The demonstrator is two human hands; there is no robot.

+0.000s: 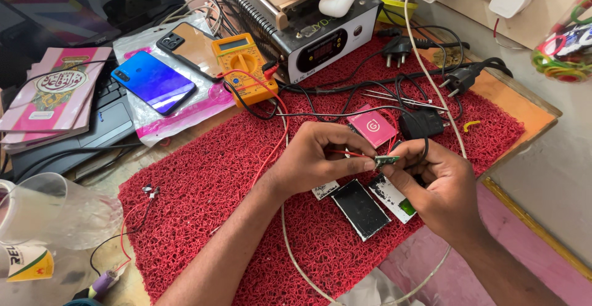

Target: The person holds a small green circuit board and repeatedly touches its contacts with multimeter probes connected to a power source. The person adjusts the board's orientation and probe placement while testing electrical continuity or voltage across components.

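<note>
Hands are pinching a small green circuit board (386,160) with thin red wires above the red looped mat (203,182): left hand (314,158) and right hand (435,189) both gripping it. Flat black battery cell (361,209) is lying underneath, apparently unconnected; yellow multimeter (243,65) is sitting idle.

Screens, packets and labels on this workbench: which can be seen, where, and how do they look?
Yellow multimeter with grey display: back centre, on the red mat's edge.
Black-fronted box with dark oval display: behind the meter.
Blue glossy phone: left, lying on a clear pink-edged plastic bag.
Square pink packet with white round logo: just behind the hands.
Pink patterned booklets: far left, stacked on a laptop.
</note>
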